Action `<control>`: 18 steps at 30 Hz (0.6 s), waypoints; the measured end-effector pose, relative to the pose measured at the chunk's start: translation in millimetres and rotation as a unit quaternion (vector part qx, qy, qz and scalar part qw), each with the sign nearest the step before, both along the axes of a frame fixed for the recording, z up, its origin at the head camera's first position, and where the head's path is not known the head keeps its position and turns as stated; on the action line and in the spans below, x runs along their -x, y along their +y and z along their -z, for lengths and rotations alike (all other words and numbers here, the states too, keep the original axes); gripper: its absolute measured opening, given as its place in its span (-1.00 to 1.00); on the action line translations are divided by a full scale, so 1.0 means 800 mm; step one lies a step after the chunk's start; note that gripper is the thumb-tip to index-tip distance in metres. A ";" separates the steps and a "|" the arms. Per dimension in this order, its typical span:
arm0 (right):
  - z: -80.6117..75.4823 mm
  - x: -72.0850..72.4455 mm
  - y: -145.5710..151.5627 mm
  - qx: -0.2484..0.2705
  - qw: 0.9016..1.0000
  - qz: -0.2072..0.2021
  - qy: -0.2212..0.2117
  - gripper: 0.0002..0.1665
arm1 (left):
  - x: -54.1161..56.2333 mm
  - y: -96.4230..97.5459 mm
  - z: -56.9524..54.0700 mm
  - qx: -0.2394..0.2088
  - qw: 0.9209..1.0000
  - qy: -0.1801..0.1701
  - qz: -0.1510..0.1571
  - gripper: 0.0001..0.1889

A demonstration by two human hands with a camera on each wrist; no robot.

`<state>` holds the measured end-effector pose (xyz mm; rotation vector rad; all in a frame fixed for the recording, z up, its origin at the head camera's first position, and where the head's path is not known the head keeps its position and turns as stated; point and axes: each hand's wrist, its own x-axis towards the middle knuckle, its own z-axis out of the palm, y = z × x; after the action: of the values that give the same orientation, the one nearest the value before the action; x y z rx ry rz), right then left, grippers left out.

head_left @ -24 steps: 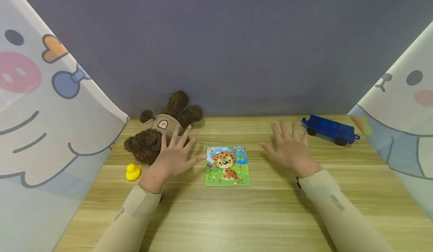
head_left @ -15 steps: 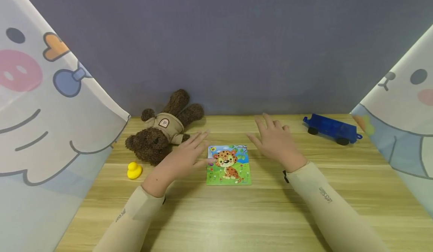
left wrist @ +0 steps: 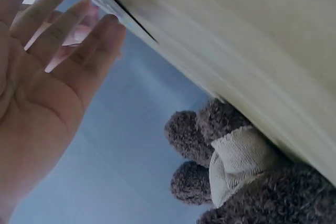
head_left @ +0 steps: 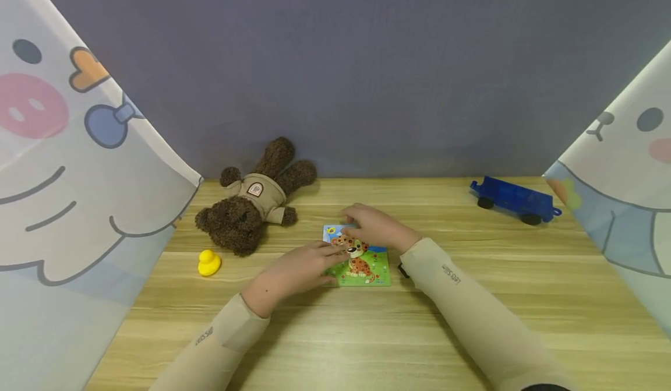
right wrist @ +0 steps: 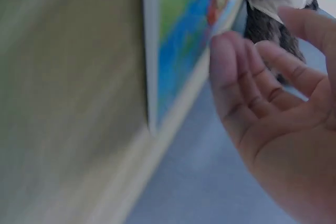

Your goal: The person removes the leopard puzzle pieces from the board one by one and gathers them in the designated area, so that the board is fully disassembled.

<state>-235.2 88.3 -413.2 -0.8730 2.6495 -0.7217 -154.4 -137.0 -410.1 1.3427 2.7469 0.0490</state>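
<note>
A square picture board [head_left: 374,266] with a spotted leopard cub on grass and blue sky lies flat on the wooden table. My left hand [head_left: 300,267] is over its left side, fingers reaching across the picture. My right hand [head_left: 374,226] is above the top part and hides the upper right corner. In the right wrist view the fingers of the right hand [right wrist: 278,98] bend loosely, with a gap to the board. The left wrist view has the left hand [left wrist: 47,77] with nearly straight fingers. Neither hand visibly holds anything; whether fingertips touch the board is unclear.
A brown teddy bear [head_left: 230,222] in a beige shirt lies at the back left. Near it stands a yellow rubber duck [head_left: 209,264]. A blue toy wagon [head_left: 514,197] with black wheels is at the back right. Printed curtains hang at both sides, a grey cloth [head_left: 367,76] behind.
Both hands have come inward over the picture board, the right one moving left, the left one right and slightly nearer. The spread fingers have drawn together. The toys stay put.
</note>
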 end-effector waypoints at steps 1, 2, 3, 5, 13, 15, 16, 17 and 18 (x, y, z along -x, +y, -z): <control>0.002 0.001 -0.003 0.004 1.000 -0.010 -0.006 -0.36 | -0.001 0.001 0.001 0.005 1.000 0.001 -0.005 -0.32; 0.003 0.001 -0.006 0.009 1.000 -0.021 -0.011 -0.37 | -0.001 0.001 0.002 0.006 1.000 0.001 -0.010 -0.32; 0.005 0.002 -0.009 0.013 0.999 -0.029 -0.015 -0.37 | -0.002 0.002 0.003 0.007 1.000 -0.001 -0.015 -0.32; 0.007 0.003 -0.013 0.020 0.999 -0.040 -0.020 -0.40 | -0.002 0.002 0.004 0.012 1.000 0.001 -0.020 -0.33; 0.014 0.012 -0.016 0.026 0.997 -0.058 -0.047 -0.50 | -0.003 0.000 0.008 0.030 0.999 0.010 -0.023 -0.37; 0.016 0.015 -0.016 0.028 0.996 -0.060 -0.057 -0.53 | -0.003 -0.001 0.009 0.032 0.999 0.002 -0.032 -0.37; 0.016 0.016 -0.016 0.028 0.996 -0.063 -0.061 -0.54 | -0.004 0.000 0.010 0.034 0.999 -0.003 -0.037 -0.37; 0.017 0.018 -0.016 0.029 0.995 -0.064 -0.065 -0.54 | -0.004 0.000 0.010 0.034 0.999 -0.008 -0.041 -0.37; 0.018 0.019 -0.016 0.028 0.995 -0.065 -0.070 -0.54 | -0.004 0.000 0.010 0.035 0.998 -0.013 -0.045 -0.37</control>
<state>-250.3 75.2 -427.4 -0.9620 2.4356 -0.7965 -151.2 -136.7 -418.4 1.1935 2.7588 -0.0235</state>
